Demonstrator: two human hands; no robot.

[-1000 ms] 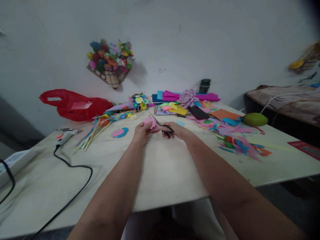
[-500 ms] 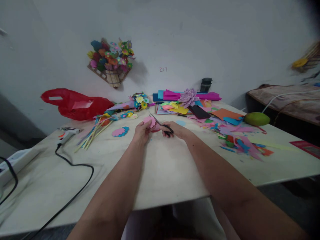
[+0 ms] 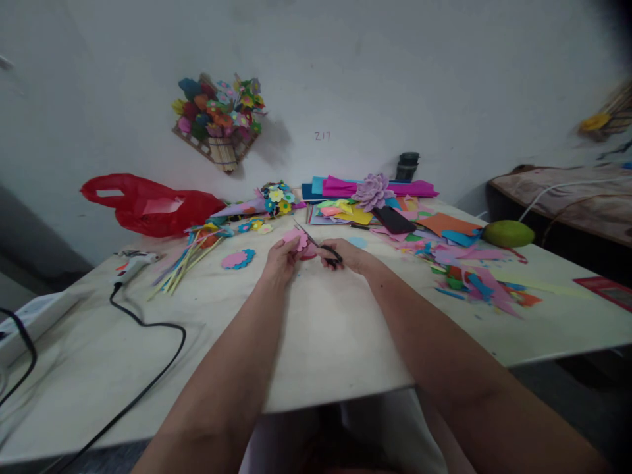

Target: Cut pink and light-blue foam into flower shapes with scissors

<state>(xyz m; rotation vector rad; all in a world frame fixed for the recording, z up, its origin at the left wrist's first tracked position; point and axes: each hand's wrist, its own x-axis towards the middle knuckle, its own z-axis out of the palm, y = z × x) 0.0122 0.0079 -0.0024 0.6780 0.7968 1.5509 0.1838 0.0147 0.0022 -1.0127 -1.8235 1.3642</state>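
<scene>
Over the middle of the table, my left hand (image 3: 280, 261) pinches a pink scalloped paper piece (image 3: 295, 241) between thumb and fingers. My right hand (image 3: 348, 255) is closed round the black handles of a pair of scissors (image 3: 332, 253). The blades point up and left, by the right edge of the pink piece; whether they touch it I cannot tell. Left of my left hand, pink and blue scalloped paper cutouts (image 3: 237, 259) lie overlapping on the table. A pale blue disc (image 3: 358, 242) lies beyond my right hand.
A glue gun (image 3: 137, 265) with a black cord and a power strip (image 3: 37, 322) lie at left. Behind are a red plastic bag (image 3: 148, 207) and paper flowers (image 3: 277, 199). At right are paper scraps (image 3: 486, 283), a dark phone (image 3: 394, 220) and a green fruit (image 3: 508, 233).
</scene>
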